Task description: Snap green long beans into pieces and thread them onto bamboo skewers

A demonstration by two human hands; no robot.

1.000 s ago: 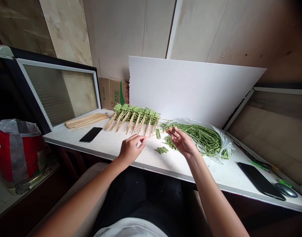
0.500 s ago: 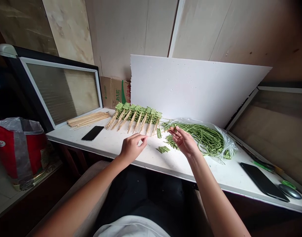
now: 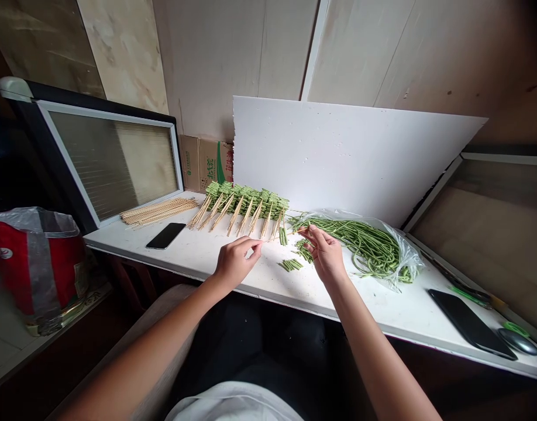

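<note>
My left hand [image 3: 237,264] pinches one end of a thin bamboo skewer [image 3: 272,238], which runs across to the right. Short cut pieces of long bean [image 3: 283,236] sit crosswise on its middle. At the skewer's far end, my right hand [image 3: 324,252] is closed in a pinch around a long bean piece mostly hidden by the fingers. On the table just below lie a small row of cut bean pieces [image 3: 291,265] and a loose heap of cut pieces [image 3: 302,251], partly behind my right hand. Behind them, filled bean skewers [image 3: 246,199] are stacked with their bare sticks pointing towards me.
Whole long beans [image 3: 374,242] lie in an open clear plastic bag [image 3: 409,257] at right. Bare bamboo skewers [image 3: 158,211] and a phone [image 3: 165,235] are at left on the white table [image 3: 198,251]. Another phone [image 3: 470,323] and a mouse [image 3: 518,341] lie far right.
My right hand has turned slightly and its fingers have closed more over the bean piece at the skewer's end. My left hand holds still.
</note>
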